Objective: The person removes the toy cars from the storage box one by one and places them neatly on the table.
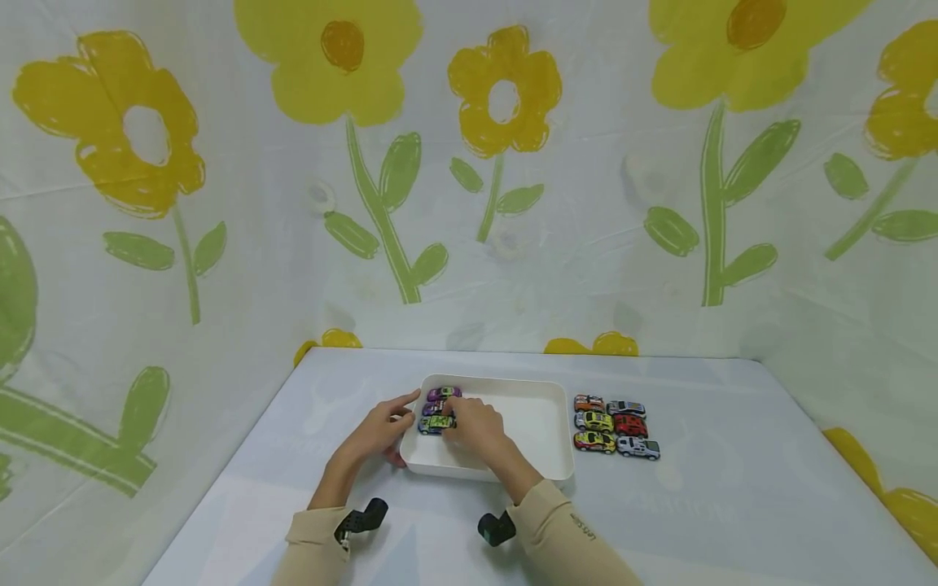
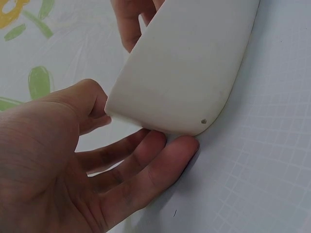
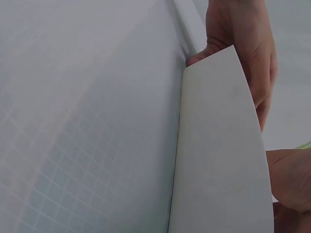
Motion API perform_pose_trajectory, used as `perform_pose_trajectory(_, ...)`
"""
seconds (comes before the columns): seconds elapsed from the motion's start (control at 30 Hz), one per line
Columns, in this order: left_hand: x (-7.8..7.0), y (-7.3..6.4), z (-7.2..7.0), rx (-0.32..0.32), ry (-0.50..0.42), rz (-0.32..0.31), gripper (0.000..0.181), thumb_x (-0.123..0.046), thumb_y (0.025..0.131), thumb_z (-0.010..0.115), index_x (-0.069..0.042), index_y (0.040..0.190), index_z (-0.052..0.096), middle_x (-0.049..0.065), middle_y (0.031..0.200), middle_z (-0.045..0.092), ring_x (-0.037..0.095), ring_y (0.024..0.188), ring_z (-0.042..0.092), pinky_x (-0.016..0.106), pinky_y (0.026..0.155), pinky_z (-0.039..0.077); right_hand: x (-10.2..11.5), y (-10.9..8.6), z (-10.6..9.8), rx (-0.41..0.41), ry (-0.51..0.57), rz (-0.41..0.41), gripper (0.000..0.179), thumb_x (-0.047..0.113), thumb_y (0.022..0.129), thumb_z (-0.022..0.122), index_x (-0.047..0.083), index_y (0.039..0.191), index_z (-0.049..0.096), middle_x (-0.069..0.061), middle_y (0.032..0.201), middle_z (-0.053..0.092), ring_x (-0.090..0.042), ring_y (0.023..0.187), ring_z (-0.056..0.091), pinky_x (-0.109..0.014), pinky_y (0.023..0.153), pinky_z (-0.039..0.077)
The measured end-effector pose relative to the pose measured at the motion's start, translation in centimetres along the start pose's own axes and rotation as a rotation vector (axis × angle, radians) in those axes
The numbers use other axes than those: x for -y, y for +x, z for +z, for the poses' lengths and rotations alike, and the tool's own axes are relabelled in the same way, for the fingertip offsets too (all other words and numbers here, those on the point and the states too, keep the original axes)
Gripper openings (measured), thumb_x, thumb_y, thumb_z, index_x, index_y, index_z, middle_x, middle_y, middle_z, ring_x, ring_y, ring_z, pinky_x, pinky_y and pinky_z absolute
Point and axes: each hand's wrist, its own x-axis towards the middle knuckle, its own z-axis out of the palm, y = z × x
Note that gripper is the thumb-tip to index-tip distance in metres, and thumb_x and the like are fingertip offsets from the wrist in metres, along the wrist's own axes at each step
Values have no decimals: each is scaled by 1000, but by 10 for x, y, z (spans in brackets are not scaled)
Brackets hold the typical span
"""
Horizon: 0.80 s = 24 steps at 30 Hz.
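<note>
A white tray (image 1: 523, 423) lies on the table with three toy cars in a column along its left end. These are a purple-and-green toy car (image 1: 444, 393), a dark purple toy car (image 1: 434, 408) and a green toy car (image 1: 432, 425). My right hand (image 1: 476, 425) reaches over the near wall and pinches the green toy car at its right end; in the right wrist view the tray's wall (image 3: 221, 145) hides the fingertips. My left hand (image 1: 381, 431) rests against the tray's left end, its fingers (image 2: 170, 167) touching the outer wall with little curl.
Right of the tray, several toy cars stand in two columns, among them an orange car (image 1: 589, 403), a yellow car (image 1: 593, 421), a red car (image 1: 630, 425) and a silver car (image 1: 638, 448). A flower-printed cloth (image 1: 586, 203) hangs behind the white table (image 1: 703, 505).
</note>
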Motion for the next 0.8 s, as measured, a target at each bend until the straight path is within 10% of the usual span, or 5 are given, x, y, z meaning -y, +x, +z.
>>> perform_pose_trajectory(0.8,2,1,-1,20,-14,6,54,-16,99,52,-17,152,38,25,131,57,26,91,66,42,49,61,-3,-1,3,-8,13,0,29,25,81,79,20,108,69,-9,113,71,-30,96,66,-50,78,57)
